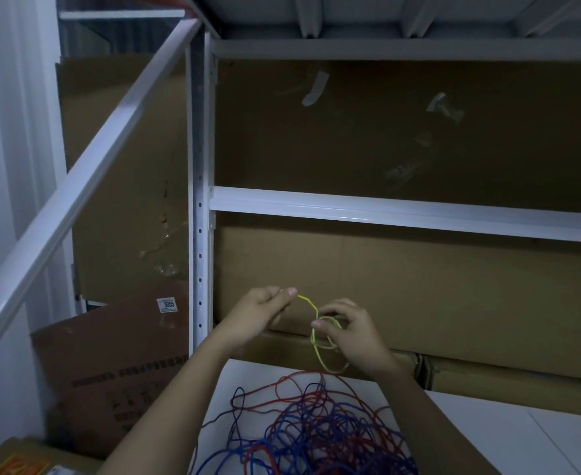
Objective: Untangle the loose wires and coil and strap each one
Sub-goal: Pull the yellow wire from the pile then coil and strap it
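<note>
Hands first: my left hand (265,308) pinches the free end of the yellow wire (319,334) between thumb and forefinger, the other fingers curled in. My right hand (354,332) has its fingers curled round a small coil of that same wire, thumb pressing the loops together. Between the two hands a short, kinked run of yellow stretches taut-ish, and one loop hangs below my right hand, just above the pile.

Under my forearms, on the white table (522,437), lies the tangle (316,430) of red and blue wires, knotted through one another and spilling off the bottom of the view. Beyond stand the white rack (385,210) and the cardboard boxes (402,296) behind it.

As I judge it, I am finishing the coil of the yellow wire, with only its tail left to wind. I see no strap on it, though the light is dim and the coil is partly behind my fingers, so I may be missing one. No finished, strapped coil shows anywhere. So the red and blue wires remain to be separated, coiled and strapped: most of the job is ahead of me
</note>
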`<control>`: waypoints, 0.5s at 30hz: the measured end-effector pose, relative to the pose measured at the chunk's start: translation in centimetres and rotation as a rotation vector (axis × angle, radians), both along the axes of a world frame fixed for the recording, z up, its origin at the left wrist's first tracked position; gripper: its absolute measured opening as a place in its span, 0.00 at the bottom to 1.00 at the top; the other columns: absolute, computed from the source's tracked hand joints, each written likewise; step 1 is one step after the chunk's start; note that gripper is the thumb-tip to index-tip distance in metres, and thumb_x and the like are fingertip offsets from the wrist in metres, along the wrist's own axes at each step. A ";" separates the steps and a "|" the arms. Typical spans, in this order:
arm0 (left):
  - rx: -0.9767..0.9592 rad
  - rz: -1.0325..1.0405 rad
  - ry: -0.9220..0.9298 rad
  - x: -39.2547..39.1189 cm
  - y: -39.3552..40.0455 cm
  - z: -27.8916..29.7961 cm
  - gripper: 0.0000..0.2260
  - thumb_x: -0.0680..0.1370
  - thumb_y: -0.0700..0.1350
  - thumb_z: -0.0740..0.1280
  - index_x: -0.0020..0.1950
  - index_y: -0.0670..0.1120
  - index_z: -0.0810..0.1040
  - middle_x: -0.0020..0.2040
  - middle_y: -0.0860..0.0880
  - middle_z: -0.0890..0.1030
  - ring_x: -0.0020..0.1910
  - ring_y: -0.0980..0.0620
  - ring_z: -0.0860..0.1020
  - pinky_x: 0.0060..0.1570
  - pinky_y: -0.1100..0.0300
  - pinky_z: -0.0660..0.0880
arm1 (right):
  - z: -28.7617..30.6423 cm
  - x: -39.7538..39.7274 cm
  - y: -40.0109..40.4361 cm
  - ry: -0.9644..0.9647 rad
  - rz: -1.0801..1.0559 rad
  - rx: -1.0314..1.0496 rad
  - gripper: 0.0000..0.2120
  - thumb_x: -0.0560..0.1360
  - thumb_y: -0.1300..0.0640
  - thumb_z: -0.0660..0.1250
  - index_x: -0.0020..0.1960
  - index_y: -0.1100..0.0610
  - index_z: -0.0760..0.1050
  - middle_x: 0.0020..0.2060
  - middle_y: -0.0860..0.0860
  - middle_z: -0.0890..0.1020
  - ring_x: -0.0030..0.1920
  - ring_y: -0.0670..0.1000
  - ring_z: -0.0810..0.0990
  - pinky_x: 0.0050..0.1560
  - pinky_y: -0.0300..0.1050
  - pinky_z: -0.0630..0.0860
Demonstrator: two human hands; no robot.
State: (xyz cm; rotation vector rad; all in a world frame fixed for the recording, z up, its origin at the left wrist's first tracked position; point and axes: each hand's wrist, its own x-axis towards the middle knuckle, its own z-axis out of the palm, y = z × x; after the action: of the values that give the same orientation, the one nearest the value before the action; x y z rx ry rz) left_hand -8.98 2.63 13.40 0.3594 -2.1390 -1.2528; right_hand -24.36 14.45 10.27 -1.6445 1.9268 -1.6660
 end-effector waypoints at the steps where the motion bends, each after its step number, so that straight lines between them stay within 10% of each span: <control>1: 0.036 0.017 0.030 0.0 0.0 -0.1 0.16 0.81 0.52 0.61 0.36 0.46 0.71 0.24 0.54 0.66 0.23 0.57 0.61 0.27 0.62 0.59 | 0.0 0.1 0.1 -0.022 0.007 0.027 0.06 0.72 0.61 0.72 0.44 0.51 0.79 0.45 0.52 0.79 0.43 0.42 0.79 0.43 0.32 0.74; 15: 0.213 0.255 0.154 1.2 -1.4 -1.8 0.17 0.81 0.54 0.58 0.35 0.47 0.70 0.27 0.54 0.67 0.26 0.57 0.65 0.31 0.60 0.62 | -1.9 1.8 0.9 -0.266 -0.267 -0.203 0.09 0.78 0.56 0.64 0.41 0.48 0.80 0.31 0.45 0.82 0.32 0.41 0.78 0.30 0.34 0.73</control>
State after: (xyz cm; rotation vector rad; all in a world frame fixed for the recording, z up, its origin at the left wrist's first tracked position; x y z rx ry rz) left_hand -7.79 1.26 11.58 0.5872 -1.7729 -1.3152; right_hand -22.51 15.35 8.37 -1.1804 1.9653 -2.1185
